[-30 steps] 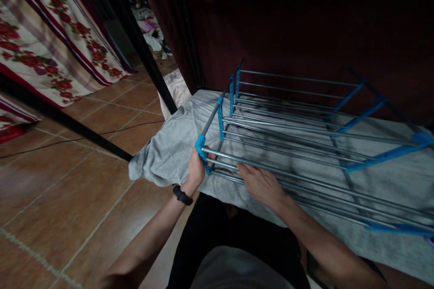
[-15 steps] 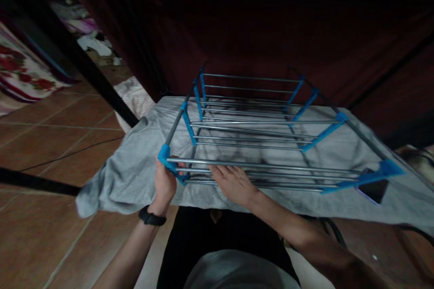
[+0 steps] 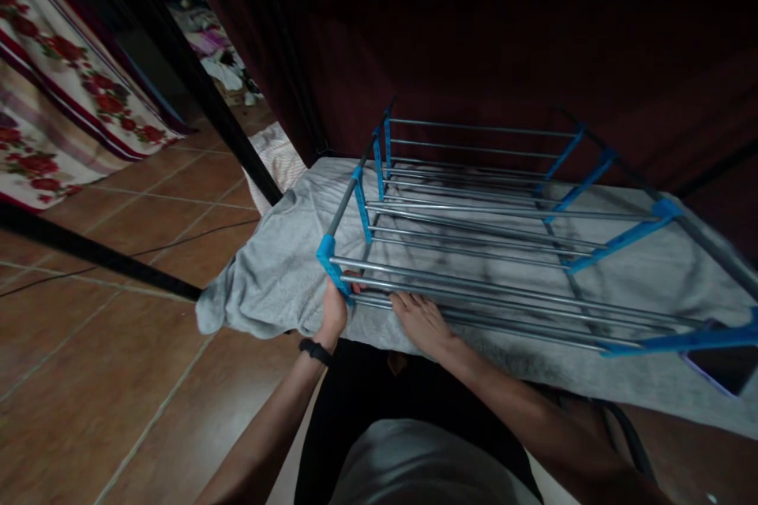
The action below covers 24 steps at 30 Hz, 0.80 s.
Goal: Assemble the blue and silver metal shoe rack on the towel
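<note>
A rack of metal tubes with blue plastic joints (image 3: 509,211), which looks like a shoe rack, lies across a grey cloth-covered surface (image 3: 266,268) before me. My left hand (image 3: 335,314), with a black band at its wrist, is closed around the blue joint at the near left corner. Its fingertips show behind the tubes. My right hand (image 3: 422,323) rests on the low front tubes, to the right of my left hand. Its fingers curl over the lower tube, and their tips are partly hidden.
A dark phone (image 3: 722,367) lies under the rack's near right corner. Black metal poles (image 3: 228,130) stand at the left. A dark red curtain (image 3: 474,55) hangs behind the rack. On the tiled floor (image 3: 148,347) runs a black cord (image 3: 183,241). A flowered cloth (image 3: 100,99) hangs farther left.
The view has swung left, so the rack and both hands appear farther right. Both hands keep their places on the rack.
</note>
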Each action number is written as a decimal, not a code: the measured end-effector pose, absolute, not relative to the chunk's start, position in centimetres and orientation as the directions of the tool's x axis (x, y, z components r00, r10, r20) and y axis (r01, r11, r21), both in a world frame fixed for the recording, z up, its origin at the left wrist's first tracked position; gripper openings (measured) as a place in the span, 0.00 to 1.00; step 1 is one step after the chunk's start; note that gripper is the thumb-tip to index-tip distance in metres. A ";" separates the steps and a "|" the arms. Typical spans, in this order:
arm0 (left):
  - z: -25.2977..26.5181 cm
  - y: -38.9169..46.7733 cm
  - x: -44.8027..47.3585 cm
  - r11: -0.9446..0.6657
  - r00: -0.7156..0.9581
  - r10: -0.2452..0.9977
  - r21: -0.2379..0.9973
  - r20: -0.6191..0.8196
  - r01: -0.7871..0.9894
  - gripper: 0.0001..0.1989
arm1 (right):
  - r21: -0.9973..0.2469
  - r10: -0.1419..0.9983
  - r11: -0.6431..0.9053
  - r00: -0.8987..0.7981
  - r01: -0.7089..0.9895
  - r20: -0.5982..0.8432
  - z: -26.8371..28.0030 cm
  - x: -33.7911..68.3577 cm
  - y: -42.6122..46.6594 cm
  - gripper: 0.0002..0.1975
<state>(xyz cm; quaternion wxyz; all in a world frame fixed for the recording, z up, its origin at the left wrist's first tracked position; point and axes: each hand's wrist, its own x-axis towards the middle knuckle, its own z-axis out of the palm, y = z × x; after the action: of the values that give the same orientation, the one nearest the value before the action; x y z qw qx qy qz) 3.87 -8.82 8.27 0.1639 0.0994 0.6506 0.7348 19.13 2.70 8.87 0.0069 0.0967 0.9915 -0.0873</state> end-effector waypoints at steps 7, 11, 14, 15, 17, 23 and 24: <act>7.3 -8.8 3.3 -0.044 -0.930 0.363 0.996 -0.057 -0.078 0.24 | -0.247 0.172 0.949 -0.979 0.195 -0.114 10.4 19.4 2.9 0.23; 6.8 -8.9 3.0 0.005 -0.933 0.356 0.999 -0.050 -0.052 0.19 | -0.259 0.201 0.936 -0.966 0.239 -0.166 11.5 19.2 3.3 0.24; 6.4 -8.9 2.9 0.010 -0.934 0.354 0.999 -0.047 -0.046 0.18 | -0.270 0.193 0.931 -0.959 0.246 -0.209 12.1 19.0 3.8 0.24; 6.3 -8.9 2.8 0.010 -0.936 0.349 0.999 -0.047 -0.047 0.18 | -0.275 0.177 0.933 -0.962 0.231 -0.206 12.1 19.0 3.9 0.25; 6.1 -8.8 2.8 0.009 -0.940 0.338 0.999 -0.050 -0.050 0.16 | -0.280 0.151 0.939 -0.971 0.199 -0.184 12.0 19.0 3.9 0.26; 5.3 -8.9 2.8 0.014 -0.940 0.337 0.999 -0.047 -0.045 0.19 | -0.280 0.171 0.935 -0.967 0.220 -0.190 11.2 19.1 3.7 0.27; 5.2 -8.9 2.8 0.019 -0.938 0.343 0.999 -0.047 -0.043 0.20 | -0.287 0.163 0.934 -0.968 0.214 -0.189 11.2 19.1 3.7 0.27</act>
<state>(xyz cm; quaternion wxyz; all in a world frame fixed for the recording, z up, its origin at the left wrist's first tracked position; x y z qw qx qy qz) 2.75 -8.90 5.17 0.1394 0.1074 0.7000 0.6921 19.14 3.72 11.24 0.0813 0.0962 0.9799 -0.1544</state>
